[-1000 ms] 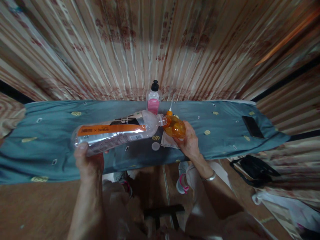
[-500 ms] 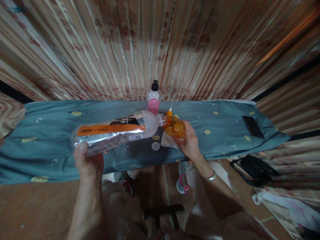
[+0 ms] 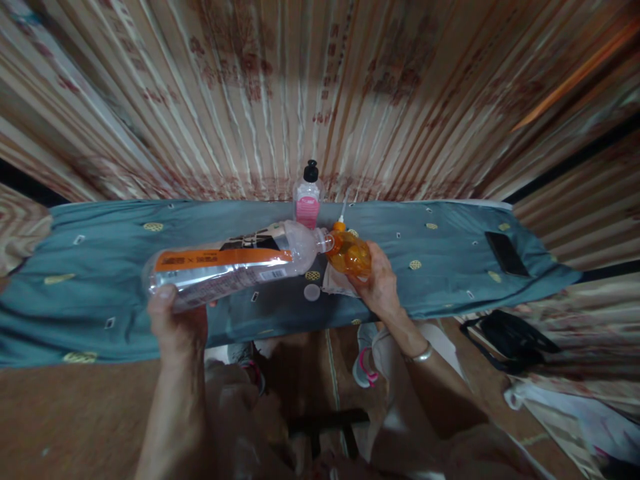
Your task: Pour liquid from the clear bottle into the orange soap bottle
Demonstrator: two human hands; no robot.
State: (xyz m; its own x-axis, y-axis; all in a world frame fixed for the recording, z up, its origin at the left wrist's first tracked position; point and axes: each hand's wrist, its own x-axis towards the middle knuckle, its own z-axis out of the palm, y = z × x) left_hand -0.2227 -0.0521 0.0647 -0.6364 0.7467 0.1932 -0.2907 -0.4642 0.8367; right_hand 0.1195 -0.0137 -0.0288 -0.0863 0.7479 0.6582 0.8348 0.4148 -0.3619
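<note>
Grip of left hand (image 3: 176,321) closed around the base of a tilted clear bottle (image 3: 227,267), right hand (image 3: 381,283) around an amber bottle (image 3: 350,255), necks meeting above the surface (image 3: 445,257); no visible shift from a moment ago, alignment seemingly steady.

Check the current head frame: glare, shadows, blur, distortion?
Head view: glare streaks the large bottle below its orange band, and the small print there is too soft to read; also in head view, the floor between the feet sits in deep shadow, and wide-angle stretch seems to fan the curtain folds outward.
</note>
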